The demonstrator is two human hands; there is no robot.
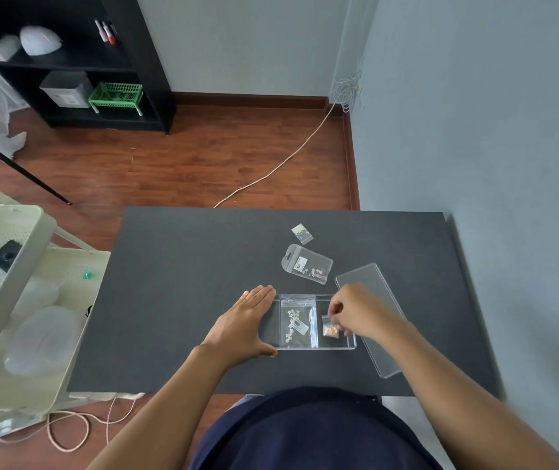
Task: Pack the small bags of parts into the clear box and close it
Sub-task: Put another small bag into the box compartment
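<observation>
Clear box (351, 344) at lower centre of table (186, 283), steadied by flat, spread left hand (242, 325); right hand (352, 313) pinching small bag (329, 329) inside. Two bags (307, 264) above, lid (386, 334) right. Bags probably light, limp, slippery: best pinched at edges.

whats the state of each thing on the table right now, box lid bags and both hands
clear box: open, two bags inside
lid: off, lying right of the box
flower bag: flat in the box
small orange bag: in the box, at the right hand's fingertips
hang-tab bag: still on the table
tiny bag: still on the table
left hand: flat, open, against the box's left side
right hand: fingers curled over the small orange bag
</observation>
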